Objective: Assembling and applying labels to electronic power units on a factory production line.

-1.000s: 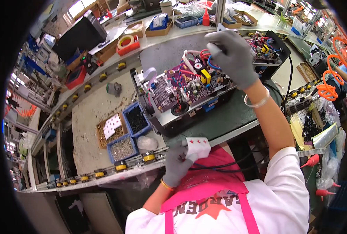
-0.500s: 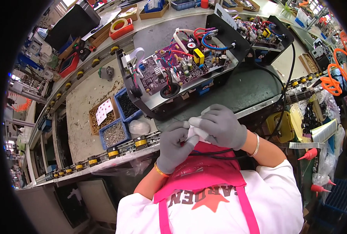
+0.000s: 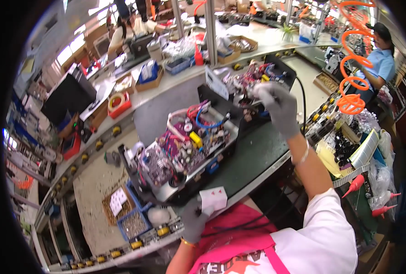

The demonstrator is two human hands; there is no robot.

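In my gloved left hand, near the front edge of the bench, is a white card with small red marks, pinched by one side. Beyond it stands an open black-sided chassis with a purple circuit board, coloured wires and a yellow block. My gloved right hand reaches out in front of a second open chassis at the back right. Its fingers are drawn together with pale tips, slightly blurred; what they pinch, if anything, cannot be made out.
Left of the near chassis sit a blue tray of small metal parts and a cardboard box with marked cards on top. A roller rail edges the bench. An orange coiled hose hangs at right, near a person in blue.
My right hand has left the card and moved far forward and right to the second chassis. My left hand keeps the card, lower down. The view has tilted up and turned right.
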